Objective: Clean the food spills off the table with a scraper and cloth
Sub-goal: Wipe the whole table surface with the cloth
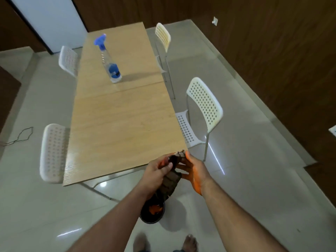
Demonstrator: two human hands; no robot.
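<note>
Bare feet [189, 242] below; both hands — left hand [156, 174], right hand [194, 171] — fingers curled, grip the dark cloth [171, 182] over a bucket [152, 213]; table [118, 124] looks clean — task seemingly near its end.

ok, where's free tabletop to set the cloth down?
The near half of the table looks bare, from the seam behind the spray bottle down to the near edge. The far end beyond the bottle looks bare too. Only the near right corner is crowded: both the left hand and right hand hold the dark cloth there, above the bucket.
</note>
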